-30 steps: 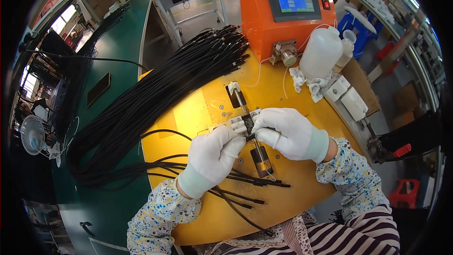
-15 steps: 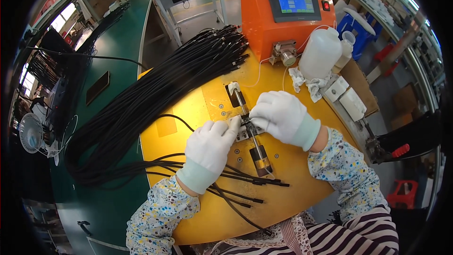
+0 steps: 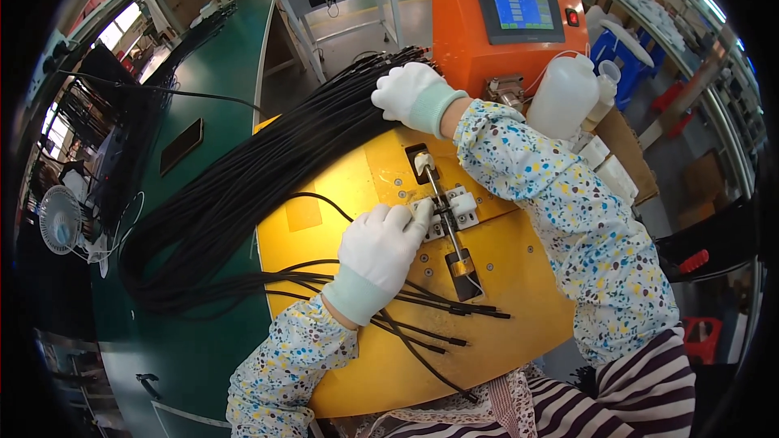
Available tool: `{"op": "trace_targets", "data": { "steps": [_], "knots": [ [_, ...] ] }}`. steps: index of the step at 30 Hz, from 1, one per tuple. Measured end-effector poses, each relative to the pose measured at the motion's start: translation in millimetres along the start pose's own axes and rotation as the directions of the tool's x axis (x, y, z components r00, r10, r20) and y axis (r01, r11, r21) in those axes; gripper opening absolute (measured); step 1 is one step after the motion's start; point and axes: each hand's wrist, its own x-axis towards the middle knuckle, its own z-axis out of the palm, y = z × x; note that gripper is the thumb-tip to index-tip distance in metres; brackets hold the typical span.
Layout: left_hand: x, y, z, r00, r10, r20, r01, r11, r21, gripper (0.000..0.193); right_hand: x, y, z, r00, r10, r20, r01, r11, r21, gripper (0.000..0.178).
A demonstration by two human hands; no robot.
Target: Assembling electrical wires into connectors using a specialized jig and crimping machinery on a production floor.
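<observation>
My left hand, in a white knit glove, is closed on a black cable that runs into it from the left. Its fingertips rest against the small metal clamp fixture, crossed by a slim metal rod. My gloved right hand reaches over the connector end of the thick bundle of black cables. Its fingers curl down onto the bundle; what lies between them is hidden. Several loose cables lie beneath and beside my left wrist, ends toward the right.
The orange machine with a screen stands at the back. White plastic bottles are beside it, near my right forearm. On the green table at left lie a phone and a small white fan. A yellow plate carries the fixture.
My right hand has left the fixture and moved away and to the left, onto the cable bundle. My left hand stays at the fixture. The whole view has shifted slightly.
</observation>
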Motion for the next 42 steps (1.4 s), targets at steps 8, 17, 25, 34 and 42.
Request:
{"op": "trace_targets", "data": {
  "steps": [8, 17, 25, 34, 42],
  "knots": [
    [-4, -5, -3, 1.0, 0.0, -0.005, 0.0, 1.0, -0.016, 0.04, -37, 2, -35, 0.794, -0.131, -0.594, 0.109, 0.991, -0.072, 0.01],
    [4, -18, -4, 0.992, -0.115, -0.053, 0.109, 0.988, -0.113, 0.033, -154, -3, -59, 0.72, 0.06, -0.692, 0.012, 0.995, 0.099, 0.023],
    [1, -13, -14, 0.998, -0.06, -0.006, 0.057, 0.967, -0.247, 0.024, -181, -9, -31, 0.772, 0.293, -0.565, -0.105, 0.934, 0.341, 0.022],
    [17, 31, -61, 0.959, -0.278, 0.047, 0.246, 0.743, -0.623, 0.033, -182, -67, -42, 0.924, 0.094, -0.37, 0.257, 0.563, 0.786, 0.019],
    [6, 12, -35, 0.888, -0.356, 0.292, 0.433, 0.429, -0.793, 0.026, -187, -45, -45, 0.942, 0.335, -0.033, -0.019, 0.152, 0.988, 0.016]
  ]
}}
